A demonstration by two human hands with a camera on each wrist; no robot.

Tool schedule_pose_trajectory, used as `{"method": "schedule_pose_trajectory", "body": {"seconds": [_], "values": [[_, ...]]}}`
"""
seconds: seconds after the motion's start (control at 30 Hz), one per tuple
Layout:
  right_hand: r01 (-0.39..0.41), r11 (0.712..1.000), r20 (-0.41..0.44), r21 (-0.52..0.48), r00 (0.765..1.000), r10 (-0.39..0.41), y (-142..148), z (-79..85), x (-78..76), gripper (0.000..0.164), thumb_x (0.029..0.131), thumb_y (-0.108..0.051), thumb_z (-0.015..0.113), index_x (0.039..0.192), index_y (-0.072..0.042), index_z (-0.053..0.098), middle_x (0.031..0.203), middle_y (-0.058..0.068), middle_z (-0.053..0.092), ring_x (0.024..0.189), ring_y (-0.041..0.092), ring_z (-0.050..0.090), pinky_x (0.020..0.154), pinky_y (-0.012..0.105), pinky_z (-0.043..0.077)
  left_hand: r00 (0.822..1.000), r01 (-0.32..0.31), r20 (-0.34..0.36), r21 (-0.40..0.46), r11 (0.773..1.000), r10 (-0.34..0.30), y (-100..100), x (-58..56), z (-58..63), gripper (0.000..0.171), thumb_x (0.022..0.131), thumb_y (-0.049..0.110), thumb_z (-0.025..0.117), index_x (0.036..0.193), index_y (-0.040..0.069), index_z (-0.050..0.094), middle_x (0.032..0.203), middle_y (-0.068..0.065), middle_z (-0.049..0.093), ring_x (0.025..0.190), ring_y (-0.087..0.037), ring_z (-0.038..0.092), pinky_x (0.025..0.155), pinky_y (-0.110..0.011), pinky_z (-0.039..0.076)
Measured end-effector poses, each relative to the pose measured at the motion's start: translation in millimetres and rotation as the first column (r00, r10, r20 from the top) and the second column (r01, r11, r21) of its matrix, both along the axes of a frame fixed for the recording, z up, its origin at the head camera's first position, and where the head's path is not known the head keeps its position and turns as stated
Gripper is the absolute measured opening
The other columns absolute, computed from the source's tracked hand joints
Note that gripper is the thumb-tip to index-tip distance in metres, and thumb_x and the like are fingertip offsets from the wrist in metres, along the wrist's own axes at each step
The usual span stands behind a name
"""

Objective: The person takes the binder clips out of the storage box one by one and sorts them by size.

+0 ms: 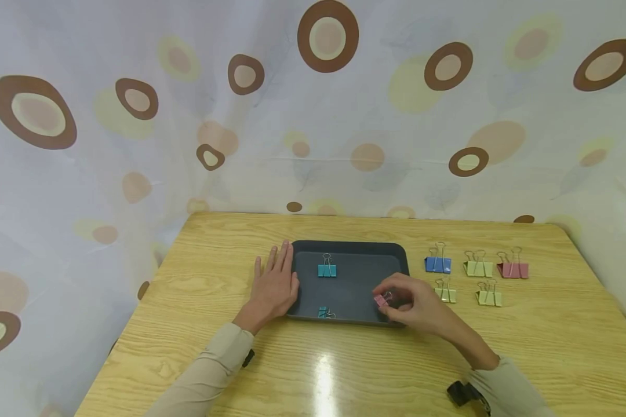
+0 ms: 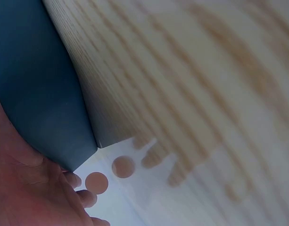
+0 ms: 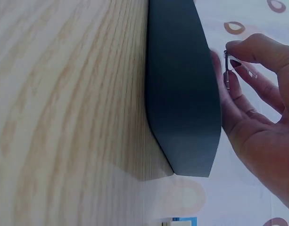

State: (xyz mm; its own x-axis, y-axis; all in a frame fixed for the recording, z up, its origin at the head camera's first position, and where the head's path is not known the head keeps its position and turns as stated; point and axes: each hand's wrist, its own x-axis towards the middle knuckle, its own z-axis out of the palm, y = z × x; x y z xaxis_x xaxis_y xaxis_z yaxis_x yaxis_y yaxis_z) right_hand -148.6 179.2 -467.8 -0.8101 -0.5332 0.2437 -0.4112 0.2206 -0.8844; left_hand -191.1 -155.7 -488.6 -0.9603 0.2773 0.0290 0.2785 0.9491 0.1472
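Between its thumb and fingers, my right hand [image 1: 417,304] pinches a small pink binder clip [image 1: 381,300] over the right part of a dark tray [image 1: 350,248]. In the right wrist view, the clip's wire handles [image 3: 227,70] show beside the fingertips, above the tray's side. My left hand [image 1: 273,289] lies with straight fingers along the tray's left edge; the left wrist view shows its palm side against the tray wall [image 2: 45,89]. Inside the tray, a teal binder clip [image 1: 327,270] stands at the upper left. A smaller teal binder clip [image 1: 322,312] lies near the front edge.
Right of the tray, a blue binder clip [image 1: 438,265], a yellow one [image 1: 479,268] and a dark pink one [image 1: 513,270] form a back row. Two smaller yellow clips [image 1: 446,295] [image 1: 489,297] stand in front. A patterned curtain [image 1: 313,116] hangs behind the wooden table [image 1: 292,370].
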Motion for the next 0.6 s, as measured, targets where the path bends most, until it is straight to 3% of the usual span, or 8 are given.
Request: {"method": "schedule_pose_trajectory", "body": {"seconds": [0.1, 0.2, 0.43, 0.6], "values": [[-0.026, 0.998, 0.047, -0.056, 0.998, 0.028, 5.4, 0.0, 2.1, 0.027, 0.091, 0.007, 0.072, 0.117, 0.005, 0.068, 0.112, 0.019, 0.062, 0.086, 0.034, 0.072, 0.061, 0.039, 0.061, 1.000, 0.000, 0.000, 0.004, 1.000, 0.000, -0.3, 0.5, -0.2, 0.064, 0.110, 0.027, 0.036, 0.164, 0.003, 0.012, 0.172, -0.011, 0.010, 0.156, -0.036, 0.014, 0.120, -0.065, 0.012], [-0.021, 0.997, 0.053, -0.072, 0.998, 0.025, 12.3, -0.5, 4.6, 0.028, 0.092, 0.008, 0.071, 0.119, 0.003, 0.068, 0.115, 0.021, 0.062, 0.092, 0.033, 0.072, 0.065, 0.039, 0.062, 1.000, 0.001, -0.003, 0.002, 1.000, -0.001, 0.1, 0.6, -0.3, 0.064, 0.110, 0.027, 0.036, 0.164, 0.003, 0.013, 0.172, -0.011, 0.010, 0.156, -0.036, 0.014, 0.120, -0.065, 0.012], [0.083, 0.995, 0.066, -0.051, 0.995, -0.079, 25.0, 1.6, 14.6, 0.027, 0.094, 0.003, 0.071, 0.120, -0.005, 0.069, 0.120, 0.027, 0.063, 0.095, 0.021, 0.070, 0.074, 0.034, 0.061, 1.000, 0.001, 0.000, 0.007, 1.000, -0.001, 0.5, 0.2, 0.8, 0.065, 0.110, 0.028, 0.036, 0.164, 0.002, 0.013, 0.172, -0.011, 0.010, 0.156, -0.036, 0.013, 0.120, -0.065, 0.012], [0.134, 0.988, 0.046, -0.070, 0.990, -0.131, 35.0, -1.1, 20.8, 0.026, 0.094, 0.005, 0.069, 0.120, 0.005, 0.069, 0.121, 0.023, 0.063, 0.099, 0.023, 0.072, 0.079, 0.034, 0.061, 1.000, 0.005, -0.013, 0.024, 1.000, -0.005, -0.2, 0.0, -1.3, 0.064, 0.109, 0.027, 0.036, 0.164, 0.001, 0.015, 0.171, -0.012, 0.012, 0.156, -0.038, 0.015, 0.119, -0.066, 0.012]]}}
